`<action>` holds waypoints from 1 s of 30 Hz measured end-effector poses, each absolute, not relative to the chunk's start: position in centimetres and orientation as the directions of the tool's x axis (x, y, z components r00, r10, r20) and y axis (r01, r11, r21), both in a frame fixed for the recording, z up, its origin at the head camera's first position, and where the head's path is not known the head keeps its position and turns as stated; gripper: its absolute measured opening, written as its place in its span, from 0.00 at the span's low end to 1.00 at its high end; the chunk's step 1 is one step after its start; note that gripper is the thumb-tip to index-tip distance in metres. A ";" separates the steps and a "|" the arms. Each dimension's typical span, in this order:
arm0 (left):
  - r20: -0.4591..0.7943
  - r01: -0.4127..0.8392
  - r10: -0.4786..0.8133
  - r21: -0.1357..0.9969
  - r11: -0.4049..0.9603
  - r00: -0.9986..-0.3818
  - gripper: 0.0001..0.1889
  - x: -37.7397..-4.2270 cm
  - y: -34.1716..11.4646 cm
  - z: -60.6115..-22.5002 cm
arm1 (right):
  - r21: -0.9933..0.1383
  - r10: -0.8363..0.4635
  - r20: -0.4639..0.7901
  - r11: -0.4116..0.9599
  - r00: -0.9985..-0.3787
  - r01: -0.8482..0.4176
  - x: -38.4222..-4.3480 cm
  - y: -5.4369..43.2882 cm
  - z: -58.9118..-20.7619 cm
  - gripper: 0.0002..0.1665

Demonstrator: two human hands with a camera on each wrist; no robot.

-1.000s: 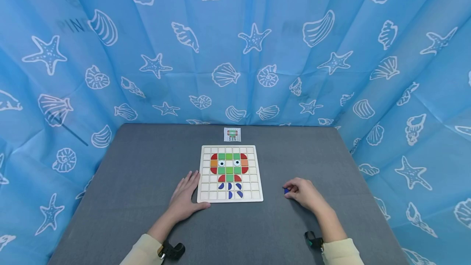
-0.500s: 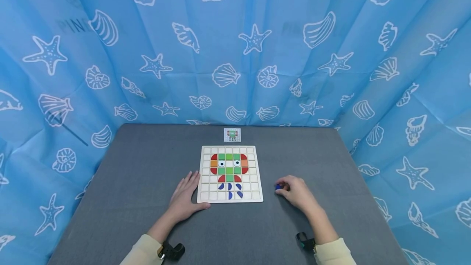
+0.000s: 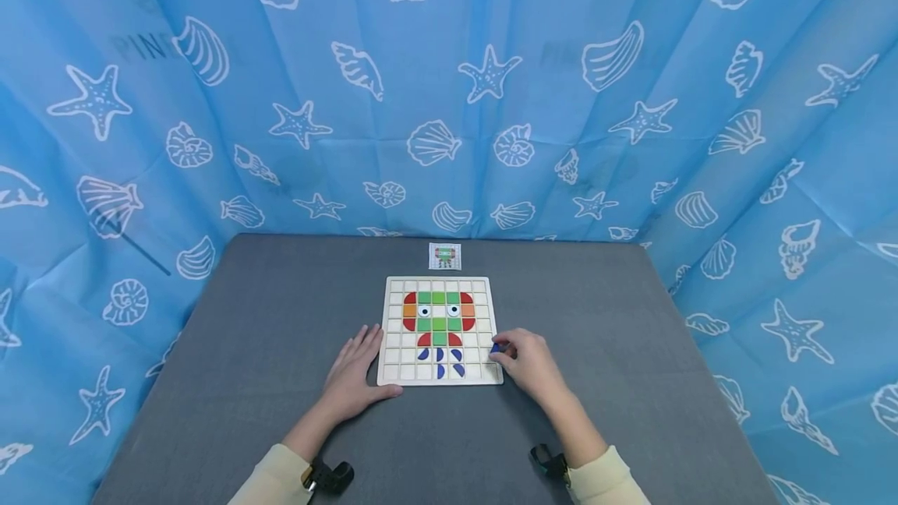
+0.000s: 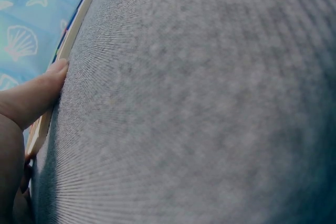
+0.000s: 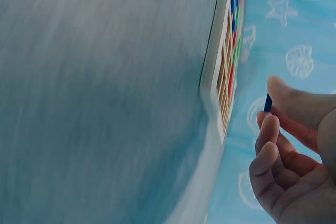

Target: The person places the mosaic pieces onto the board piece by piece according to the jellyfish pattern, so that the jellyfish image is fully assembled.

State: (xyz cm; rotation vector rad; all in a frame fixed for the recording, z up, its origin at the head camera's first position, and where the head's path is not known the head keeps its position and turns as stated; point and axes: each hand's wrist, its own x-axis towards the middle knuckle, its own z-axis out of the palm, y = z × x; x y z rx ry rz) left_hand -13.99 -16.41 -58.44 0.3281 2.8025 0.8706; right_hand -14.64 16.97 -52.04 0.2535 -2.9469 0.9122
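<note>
A square cream grid board (image 3: pixel 407 372) lies on the table in the head view. Red, green and orange tiles, two eye tiles and several blue rounded tiles (image 3: pixel 440 371) fill some of its cells. My left hand (image 3: pixel 353 376) rests at the board's left side, fingers spread and straight. Its thumb (image 4: pixel 44 90) touches the near edge in the left wrist view. Over the right edge of the board, my right hand (image 3: pixel 528 363) pinches a small blue tile (image 5: pixel 268 103) between thumb and fingertips. Most of that tile's shape is hidden by the fingers.
Behind the board lies a small printed card (image 3: pixel 445 256) with a similar coloured pattern. Grey cloth covers the table (image 3: pixel 316 271). A blue curtain (image 3: pixel 449 100) with white shells and starfish hangs around the back and sides.
My right hand has moved left with the blue tile, from the bare tabletop to above the board's right edge. The left hand and board have stayed in place.
</note>
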 end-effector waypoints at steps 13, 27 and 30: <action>-0.096 0.171 0.273 0.574 0.801 -0.957 0.63 -13.9 -16.2 -58.5 | -0.605 -0.167 0.126 0.768 -0.978 -0.209 -14.4 12.8 -51.7 0.14; -0.110 0.164 0.271 0.567 0.807 -0.956 0.63 -14.1 -16.4 -58.8 | -0.615 -0.258 0.101 0.743 -0.961 -0.264 -13.9 8.7 -51.9 0.13; -0.104 0.169 0.274 0.566 0.807 -0.956 0.63 -14.1 -16.5 -58.8 | -0.611 -0.263 0.095 0.746 -0.960 -0.265 -14.0 7.8 -52.0 0.13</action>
